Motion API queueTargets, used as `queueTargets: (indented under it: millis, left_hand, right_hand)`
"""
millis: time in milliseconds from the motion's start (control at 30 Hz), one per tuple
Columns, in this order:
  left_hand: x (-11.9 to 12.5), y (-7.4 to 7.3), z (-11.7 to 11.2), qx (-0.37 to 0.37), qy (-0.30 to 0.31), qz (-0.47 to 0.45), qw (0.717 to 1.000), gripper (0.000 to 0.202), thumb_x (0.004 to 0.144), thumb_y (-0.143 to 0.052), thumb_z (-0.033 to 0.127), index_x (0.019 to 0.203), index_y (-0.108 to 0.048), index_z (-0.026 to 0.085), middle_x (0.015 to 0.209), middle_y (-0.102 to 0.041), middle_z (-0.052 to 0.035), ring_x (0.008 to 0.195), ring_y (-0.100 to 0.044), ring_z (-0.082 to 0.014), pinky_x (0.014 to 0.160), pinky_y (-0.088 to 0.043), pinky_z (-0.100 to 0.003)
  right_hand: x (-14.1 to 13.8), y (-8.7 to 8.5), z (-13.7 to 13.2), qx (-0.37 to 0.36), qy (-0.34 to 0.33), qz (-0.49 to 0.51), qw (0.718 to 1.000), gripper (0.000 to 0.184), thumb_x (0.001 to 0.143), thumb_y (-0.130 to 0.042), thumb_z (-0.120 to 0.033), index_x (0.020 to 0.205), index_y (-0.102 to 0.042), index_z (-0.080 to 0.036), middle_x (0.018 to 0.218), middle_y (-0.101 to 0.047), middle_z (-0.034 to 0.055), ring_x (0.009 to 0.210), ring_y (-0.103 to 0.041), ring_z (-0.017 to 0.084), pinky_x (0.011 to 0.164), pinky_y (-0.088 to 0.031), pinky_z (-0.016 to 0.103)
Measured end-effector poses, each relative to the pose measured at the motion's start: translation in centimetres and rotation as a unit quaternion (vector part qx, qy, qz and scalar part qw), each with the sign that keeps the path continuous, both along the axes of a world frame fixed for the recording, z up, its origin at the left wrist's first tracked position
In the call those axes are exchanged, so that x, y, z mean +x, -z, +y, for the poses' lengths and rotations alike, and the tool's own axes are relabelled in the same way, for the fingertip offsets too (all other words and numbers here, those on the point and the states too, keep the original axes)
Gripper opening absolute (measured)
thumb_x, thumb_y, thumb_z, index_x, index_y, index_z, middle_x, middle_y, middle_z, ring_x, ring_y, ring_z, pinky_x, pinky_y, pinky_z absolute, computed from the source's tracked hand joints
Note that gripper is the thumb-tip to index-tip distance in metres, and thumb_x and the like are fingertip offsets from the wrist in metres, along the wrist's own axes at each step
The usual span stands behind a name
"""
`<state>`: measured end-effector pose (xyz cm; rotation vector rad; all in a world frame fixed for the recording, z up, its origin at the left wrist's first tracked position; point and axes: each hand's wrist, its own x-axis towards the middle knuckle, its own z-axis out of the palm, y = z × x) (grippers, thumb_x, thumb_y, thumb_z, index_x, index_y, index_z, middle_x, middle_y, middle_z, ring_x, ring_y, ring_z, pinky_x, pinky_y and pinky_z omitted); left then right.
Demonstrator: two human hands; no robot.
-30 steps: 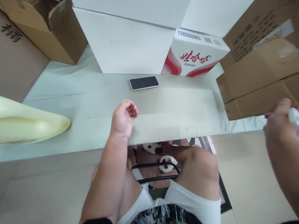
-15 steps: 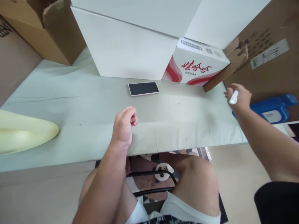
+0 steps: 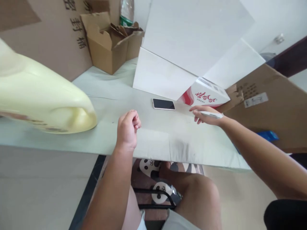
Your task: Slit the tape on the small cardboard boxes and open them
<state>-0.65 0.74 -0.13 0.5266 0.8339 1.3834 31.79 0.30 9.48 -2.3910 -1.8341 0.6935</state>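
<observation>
My left hand (image 3: 128,131) is curled into a fist above the front of the cloth-covered table, with nothing showing between its fingers. A slim white object (image 3: 212,114) with a rounded end lies along my right hand (image 3: 207,120), gripped there; its exact kind I cannot make out. That hand hovers over the table's right side, in front of the red-and-white carton (image 3: 207,95), its fingertips pointing left. Between and beyond both hands, a phone (image 3: 163,104) with a dark screen and pale pink edge lies flat, touched by neither hand.
A large pale-yellow bottle (image 3: 59,95) lies at the left. Behind it stands an open cardboard box (image 3: 103,54) near a clear bottle (image 3: 127,11). White boxes (image 3: 163,72) rise at the back. A big brown carton (image 3: 271,118) and a blue object (image 3: 268,135) are at the right.
My right hand has moved left, from beside the blue object toward the phone, carrying the white object. The view has turned left, showing more of the yellow bottle. My left fist looks the same.
</observation>
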Motion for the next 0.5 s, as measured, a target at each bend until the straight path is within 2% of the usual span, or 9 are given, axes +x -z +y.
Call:
queueTargets:
  millis: [67,133,200,267,333,400,467,500]
  left_hand:
    - [-1.0,0.1,0.3,-0.017,-0.018,-0.021,0.999,0.028,0.060,-0.064,0.032,0.052,-0.039,0.023,0.050,-0.023,0.0097,0.046,-0.025,-0.0058,0.047,-0.023,-0.023]
    - [-1.8,0.2,0.8,-0.033,-0.028,-0.038,0.998,0.027,0.061,-0.063,0.031,0.052,-0.039,0.023,0.050,-0.023,0.0096,0.045,-0.025,-0.0058,0.047,-0.023,-0.022]
    - [-2.5,0.2,1.3,-0.045,-0.034,-0.050,0.997,0.026,0.064,-0.061,0.030,0.052,-0.039,0.023,0.050,-0.023,0.0092,0.045,-0.025,-0.0059,0.048,-0.023,-0.022]
    - [-3.1,0.4,1.7,-0.053,-0.037,-0.056,0.996,0.024,0.065,-0.059,0.028,0.052,-0.039,0.023,0.050,-0.023,0.0088,0.045,-0.025,-0.0062,0.048,-0.023,-0.022]
    - [-3.6,0.6,2.1,-0.056,-0.042,-0.059,0.996,0.024,0.065,-0.058,0.027,0.052,-0.038,0.023,0.051,-0.022,0.0084,0.046,-0.024,-0.0065,0.048,-0.022,-0.022]
    - [-3.9,0.9,2.2,-0.059,-0.049,-0.062,0.995,0.025,0.066,-0.057,0.027,0.053,-0.036,0.023,0.052,-0.022,0.0080,0.047,-0.023,-0.0070,0.049,-0.022,-0.023]
    - [-4.1,1.2,2.2,-0.061,-0.058,-0.068,0.994,0.026,0.068,-0.057,0.026,0.055,-0.034,0.023,0.054,-0.021,0.0077,0.048,-0.023,-0.0074,0.050,-0.022,-0.023]
    - [-4.2,1.3,2.1,-0.061,-0.062,-0.071,0.994,0.026,0.068,-0.057,0.026,0.055,-0.034,0.023,0.054,-0.021,0.0076,0.049,-0.023,-0.0075,0.050,-0.022,-0.024]
  right_hand:
    - [-4.7,0.2,2.0,-0.009,-0.065,-0.011,0.998,0.044,0.105,-0.056,-0.052,0.136,-0.065,-0.024,0.080,-0.076,0.0029,0.062,-0.072,0.016,0.076,-0.060,0.032]
    - [-9.2,0.5,4.4,0.003,-0.138,-0.047,0.989,0.051,0.106,-0.049,-0.058,0.144,-0.062,-0.027,0.085,-0.077,0.0035,0.069,-0.074,0.019,0.088,-0.061,0.040]
    - [-13.4,0.8,7.3,0.039,-0.205,-0.062,0.976,0.054,0.106,-0.044,-0.058,0.143,-0.064,-0.025,0.103,-0.078,0.0088,0.092,-0.077,0.026,0.103,-0.058,0.049]
    - [-17.2,1.2,10.7,0.103,-0.266,-0.037,0.958,0.056,0.107,-0.039,-0.060,0.134,-0.069,-0.021,0.125,-0.074,0.0138,0.117,-0.072,0.031,0.113,-0.053,0.054]
    - [-20.6,1.8,14.6,0.153,-0.294,0.021,0.943,0.062,0.107,-0.034,-0.065,0.125,-0.071,-0.019,0.137,-0.068,0.0164,0.125,-0.068,0.032,0.111,-0.056,0.053]
    - [-23.7,2.4,18.9,0.169,-0.271,0.091,0.943,0.062,0.105,-0.034,-0.071,0.122,-0.069,-0.021,0.148,-0.061,0.0163,0.117,-0.071,0.029,0.096,-0.064,0.047]
    - [-26.5,3.2,23.0,0.178,-0.229,0.169,0.942,0.059,0.105,-0.035,-0.071,0.126,-0.065,-0.024,0.167,-0.043,0.0127,0.111,-0.072,0.024,0.084,-0.068,0.039]
    - [-27.8,3.5,24.9,0.178,-0.220,0.184,0.941,0.061,0.106,-0.032,-0.071,0.132,-0.061,-0.023,0.175,-0.029,0.0124,0.110,-0.071,0.023,0.082,-0.068,0.038]
